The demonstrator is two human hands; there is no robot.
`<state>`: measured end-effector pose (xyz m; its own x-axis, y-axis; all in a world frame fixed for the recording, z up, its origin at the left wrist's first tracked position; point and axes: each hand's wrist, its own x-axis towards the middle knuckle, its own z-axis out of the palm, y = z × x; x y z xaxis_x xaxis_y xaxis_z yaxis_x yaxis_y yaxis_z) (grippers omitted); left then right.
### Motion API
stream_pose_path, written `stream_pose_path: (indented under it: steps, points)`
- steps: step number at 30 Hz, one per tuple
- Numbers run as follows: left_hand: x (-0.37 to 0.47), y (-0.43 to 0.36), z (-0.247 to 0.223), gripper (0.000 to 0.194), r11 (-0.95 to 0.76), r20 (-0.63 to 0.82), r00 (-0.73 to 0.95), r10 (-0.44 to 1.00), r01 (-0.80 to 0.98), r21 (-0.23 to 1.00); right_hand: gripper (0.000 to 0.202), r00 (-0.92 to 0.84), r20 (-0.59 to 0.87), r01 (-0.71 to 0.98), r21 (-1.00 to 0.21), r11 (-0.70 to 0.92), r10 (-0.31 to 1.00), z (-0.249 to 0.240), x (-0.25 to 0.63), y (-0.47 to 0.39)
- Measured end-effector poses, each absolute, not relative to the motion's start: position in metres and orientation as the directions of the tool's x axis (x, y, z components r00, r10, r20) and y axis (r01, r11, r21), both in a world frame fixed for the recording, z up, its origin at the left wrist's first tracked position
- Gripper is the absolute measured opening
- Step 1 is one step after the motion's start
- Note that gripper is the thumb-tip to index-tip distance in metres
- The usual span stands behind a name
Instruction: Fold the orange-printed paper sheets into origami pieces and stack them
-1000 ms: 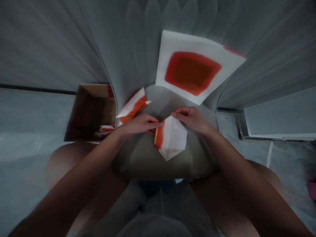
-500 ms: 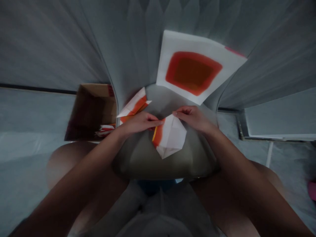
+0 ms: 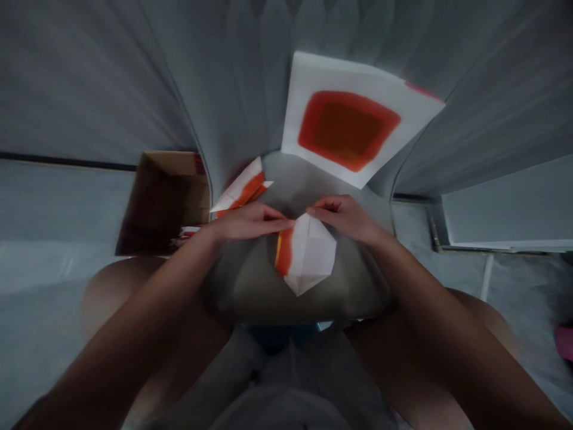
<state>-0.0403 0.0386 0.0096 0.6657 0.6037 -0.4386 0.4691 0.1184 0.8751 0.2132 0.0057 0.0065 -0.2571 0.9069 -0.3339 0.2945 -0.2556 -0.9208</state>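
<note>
No text, label, brand or number can be read. A white, four-sided paper sheet [image 3: 329,74] bears a solid orange-red block with rounded corners [image 3: 349,128] and a thin pinkish-red strip [image 3: 423,91] along its upper right edge; no lettering is legible on either. On the far wall of an open brown cardboard box [image 3: 168,162], a small dark red patch [image 3: 199,163] is too blurred to read. The white folded paper with an orange band [image 3: 311,254] shows only plain colour.

Cardboard box [image 3: 152,203]: open, left of the fingers [image 3: 281,225]
Grey chair [image 3: 264,295]: beneath the fingers
Pink object [image 3: 564,341]: far right of the fingers, partly cropped
</note>
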Motion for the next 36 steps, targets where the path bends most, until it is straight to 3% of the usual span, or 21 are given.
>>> stream_pose_path:
  steps: [5,11,20,25,29,32,34,36]
  points:
    - [-0.024,0.029,-0.003,0.039,0.058,-0.300,0.614,0.730,0.383,0.922,0.046,-0.198,-0.297,0.297,-0.926,-0.231,0.934,0.000,0.203,0.001]
    - [-0.016,0.026,-0.009,0.045,0.132,-0.293,0.501,0.815,0.332,0.934,0.042,-0.125,-0.360,0.202,-0.921,-0.332,0.925,-0.001,0.211,-0.004]
    - [-0.014,0.022,-0.016,0.035,0.111,-0.275,0.527,0.804,0.321,0.940,0.038,-0.158,-0.336,0.243,-0.925,-0.294,0.928,-0.002,0.221,-0.012]
    - [-0.015,0.008,-0.023,0.044,0.147,-0.257,0.410,0.875,0.280,0.949,0.032,-0.146,-0.197,0.383,-0.915,-0.128,0.970,-0.008,0.228,-0.012]
    - [-0.019,-0.035,-0.033,0.039,0.169,-0.182,0.058,0.982,0.179,0.969,0.025,0.140,0.039,0.540,-0.840,-0.043,0.989,-0.009,0.238,-0.039]
    - [-0.023,-0.082,-0.041,0.036,0.172,-0.151,-0.121,0.981,0.183,0.968,0.025,0.182,0.095,0.589,-0.807,-0.031,0.979,-0.016,0.240,-0.081]
    - [-0.027,-0.111,-0.044,0.033,0.173,-0.152,-0.107,0.983,0.224,0.959,0.027,0.131,0.125,0.604,-0.797,0.021,0.983,-0.025,0.236,-0.112]
    - [-0.032,-0.131,-0.043,0.033,0.165,-0.184,0.038,0.982,0.294,0.942,0.026,0.029,0.171,0.637,-0.763,0.113,0.985,-0.037,0.229,-0.137]
